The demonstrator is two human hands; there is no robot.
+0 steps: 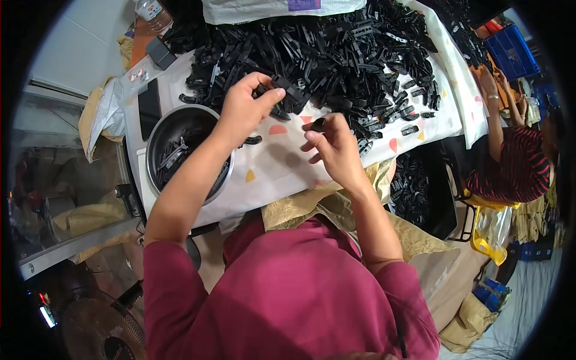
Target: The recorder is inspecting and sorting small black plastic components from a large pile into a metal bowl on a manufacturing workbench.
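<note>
My left hand (249, 108) is closed, thumb and fingers pinching a dark, blocky black plastic piece (292, 95) in front of the pile. Its exact kind cannot be made out. To the right and a little nearer, my right hand (337, 150) holds a small black plastic piece (318, 124) between thumb and fingers. Beyond both hands spreads a big heap of black plastic parts (270, 51), many long and narrow. A metal bowl (151, 135) left of my left forearm contains more black parts, and one loose curved part (253, 140) lies beside it.
A patterned white cloth (276, 171) covers the table. At its left are a dark flat phone-like slab (150, 108) and a grey block (160, 54). A black bin of parts (414, 195) stands right of my right forearm. Another person in a striped shirt (516, 165) works at the right.
</note>
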